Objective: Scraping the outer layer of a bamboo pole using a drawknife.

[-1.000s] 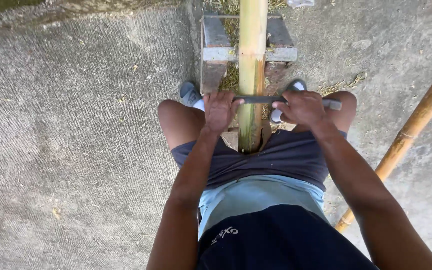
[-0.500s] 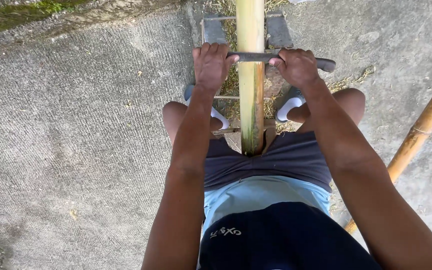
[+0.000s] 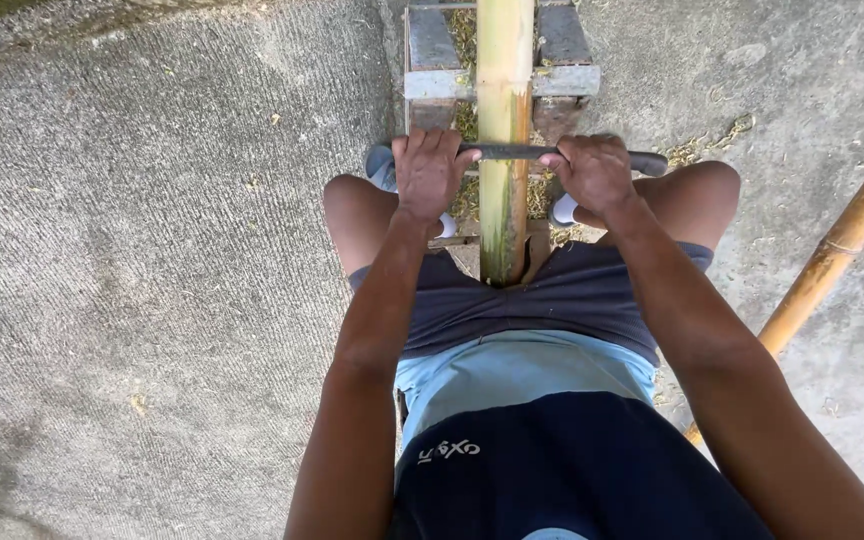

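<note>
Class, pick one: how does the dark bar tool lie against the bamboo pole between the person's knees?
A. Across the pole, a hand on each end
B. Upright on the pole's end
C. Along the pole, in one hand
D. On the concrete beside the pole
A: the bar crosses the pole, with the left hand and right hand gripping it on either side.

Smooth bamboo pole (image 3: 505, 90), dark metal blade (image 3: 517, 152), rough concrete floor (image 3: 152, 250)
</note>
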